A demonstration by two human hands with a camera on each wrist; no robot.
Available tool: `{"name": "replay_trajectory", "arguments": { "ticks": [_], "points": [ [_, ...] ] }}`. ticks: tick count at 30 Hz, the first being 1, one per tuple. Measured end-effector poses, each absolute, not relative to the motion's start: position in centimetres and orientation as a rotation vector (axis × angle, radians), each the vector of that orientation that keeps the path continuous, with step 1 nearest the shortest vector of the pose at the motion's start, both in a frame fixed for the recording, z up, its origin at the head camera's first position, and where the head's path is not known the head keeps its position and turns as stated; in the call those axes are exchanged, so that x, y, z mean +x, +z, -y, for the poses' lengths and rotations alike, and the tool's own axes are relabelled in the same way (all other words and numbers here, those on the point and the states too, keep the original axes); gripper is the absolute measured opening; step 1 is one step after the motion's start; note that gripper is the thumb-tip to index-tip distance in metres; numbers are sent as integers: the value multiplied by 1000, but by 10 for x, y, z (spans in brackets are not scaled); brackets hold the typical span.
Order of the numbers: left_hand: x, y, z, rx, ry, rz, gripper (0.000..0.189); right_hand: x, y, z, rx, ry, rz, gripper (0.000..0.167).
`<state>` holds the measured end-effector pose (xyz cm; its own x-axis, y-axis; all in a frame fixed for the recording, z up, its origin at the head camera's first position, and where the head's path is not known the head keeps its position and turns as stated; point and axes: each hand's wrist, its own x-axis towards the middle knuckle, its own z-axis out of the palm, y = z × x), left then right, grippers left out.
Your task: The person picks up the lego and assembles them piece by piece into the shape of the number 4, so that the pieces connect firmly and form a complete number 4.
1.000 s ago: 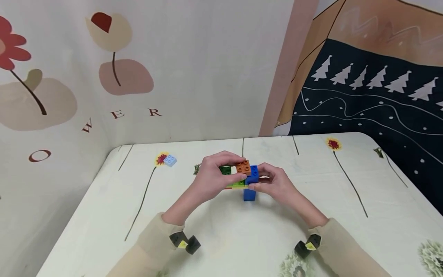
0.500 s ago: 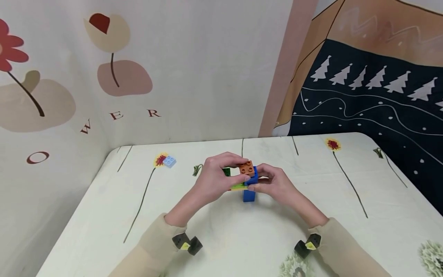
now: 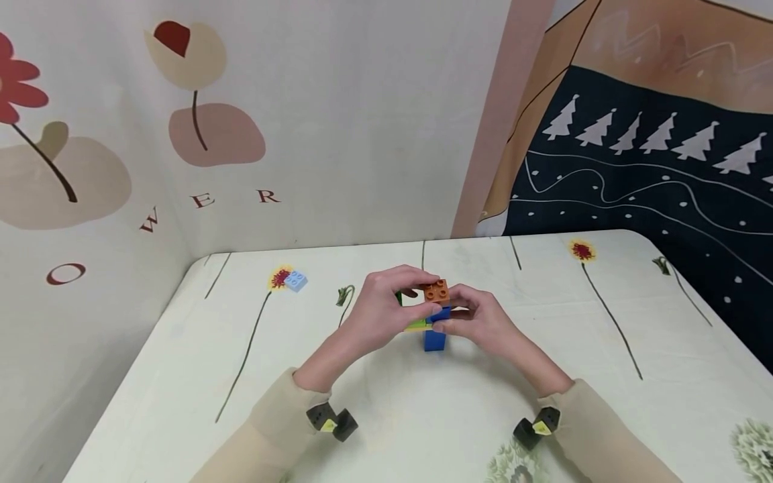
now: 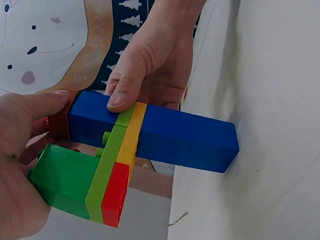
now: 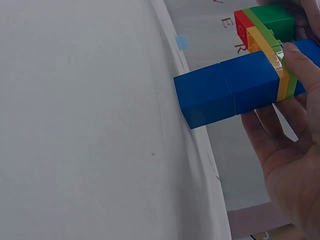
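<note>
Between thumb and fingers my left hand (image 3: 389, 302) pinches an orange toy brick (image 3: 436, 292). That brick sits over the upper blue brick (image 4: 92, 117) of an upright stack, touching it in the left wrist view. My right hand (image 3: 480, 318) grips the stack from the right, its thumb at the upper blue brick and the light green plate (image 4: 107, 175). A yellow plate (image 4: 132, 135) and a red piece (image 4: 115, 195) lie under the green plate, and a dark green brick (image 4: 67, 175) stands on it. Two lower blue bricks (image 5: 225, 87) form the leg, which stands on the table.
A light blue brick (image 3: 296, 281) lies at the back left of the table, on a printed flower. The white flowered tablecloth (image 3: 580, 335) covers the table (image 3: 181, 402). Behind it hang a printed white curtain (image 3: 362, 134) and a dark tree-patterned cloth (image 3: 640, 174).
My left hand has moved right with the orange brick, from the left part of the upper blue brick to right above it. My right hand and the stack have stayed almost still.
</note>
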<state>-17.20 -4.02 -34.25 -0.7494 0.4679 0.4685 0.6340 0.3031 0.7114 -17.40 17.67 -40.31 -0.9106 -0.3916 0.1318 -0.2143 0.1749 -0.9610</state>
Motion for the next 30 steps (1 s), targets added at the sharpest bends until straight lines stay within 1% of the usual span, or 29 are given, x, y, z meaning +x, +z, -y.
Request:
{"name": "replay_trajectory", "arguments": {
  "ticks": [19,24,30],
  "points": [
    [-177,-338,47,-1014,-1559,2504,36,-175,-404,-176,-615,-1846,-2284,33],
    [-177,-338,51,-1021,-1577,2543,33,-173,-404,-176,-594,-1817,-2299,34],
    [-179,-336,51,-966,-1622,2573,31,-175,-405,-177,-587,-1821,-2292,35]
  ]
}}
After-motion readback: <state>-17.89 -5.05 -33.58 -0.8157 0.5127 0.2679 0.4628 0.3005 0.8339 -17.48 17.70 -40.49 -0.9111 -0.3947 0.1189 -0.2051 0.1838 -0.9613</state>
